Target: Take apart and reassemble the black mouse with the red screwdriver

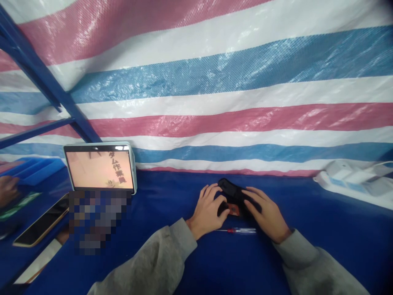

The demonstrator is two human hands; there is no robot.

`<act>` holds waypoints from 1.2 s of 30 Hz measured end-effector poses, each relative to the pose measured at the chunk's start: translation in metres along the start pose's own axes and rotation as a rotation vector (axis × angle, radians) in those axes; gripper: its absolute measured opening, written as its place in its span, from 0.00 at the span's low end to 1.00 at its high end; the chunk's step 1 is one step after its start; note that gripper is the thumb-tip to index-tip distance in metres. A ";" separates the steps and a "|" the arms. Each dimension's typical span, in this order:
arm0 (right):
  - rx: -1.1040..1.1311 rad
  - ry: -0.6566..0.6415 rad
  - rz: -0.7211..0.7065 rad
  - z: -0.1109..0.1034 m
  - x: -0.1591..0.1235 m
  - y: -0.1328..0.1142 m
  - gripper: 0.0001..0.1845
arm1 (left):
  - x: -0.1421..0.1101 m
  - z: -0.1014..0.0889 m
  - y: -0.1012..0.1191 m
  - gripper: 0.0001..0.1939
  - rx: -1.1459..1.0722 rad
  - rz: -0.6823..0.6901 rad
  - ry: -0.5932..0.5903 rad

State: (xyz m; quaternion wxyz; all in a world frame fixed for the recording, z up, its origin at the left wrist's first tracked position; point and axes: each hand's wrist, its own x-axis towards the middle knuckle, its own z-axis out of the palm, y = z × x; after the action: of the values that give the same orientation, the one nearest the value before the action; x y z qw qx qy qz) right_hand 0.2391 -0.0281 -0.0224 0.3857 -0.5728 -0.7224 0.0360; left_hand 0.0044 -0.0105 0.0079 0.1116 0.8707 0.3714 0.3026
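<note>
A dark, angled black casing [231, 189] lies on the blue table between my hands; its exact kind is not clear. My left hand [209, 209] is closed around its left side, the thumb and index finger bent near a small orange-brown part [233, 209] that shows at the lower edge. On the other side, my right hand [266, 211] grips the casing's right part, with fingers laid over the top. Both hands hide much of it. Just below them lies a small screwdriver [242, 230] with a clear handle and red collar, its shaft pointing left.
A tablet [100, 168] with a lit screen stands at the left, a blurred-out patch below it. Further left are a phone [43, 221], a blue tray [39, 170] and another person's hand [7, 190]. A white power strip [353, 188] lies at right. Striped sheeting [215, 90] hangs behind.
</note>
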 end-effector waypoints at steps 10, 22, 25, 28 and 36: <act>0.060 0.078 -0.117 -0.019 0.003 -0.028 0.20 | 0.011 -0.006 0.007 0.12 -0.067 0.077 0.133; 0.002 0.174 -0.129 -0.016 0.003 -0.030 0.20 | 0.020 0.002 0.006 0.15 -0.210 0.094 0.208; 0.000 0.204 -0.134 -0.017 0.004 -0.031 0.19 | 0.018 0.003 0.002 0.18 -0.303 0.084 0.198; -0.004 0.212 -0.129 -0.018 0.004 -0.031 0.18 | 0.015 0.006 -0.003 0.22 -0.340 0.095 0.188; 0.038 0.192 -0.114 -0.016 0.002 -0.033 0.19 | 0.011 0.010 -0.006 0.19 -0.314 0.110 0.267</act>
State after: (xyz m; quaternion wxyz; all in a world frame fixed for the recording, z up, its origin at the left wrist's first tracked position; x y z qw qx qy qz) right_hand 0.2221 -0.0433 0.0062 0.4653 -0.5242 -0.7127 -0.0275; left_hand 0.0130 0.0014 0.0025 0.1789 0.8137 0.2833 0.4750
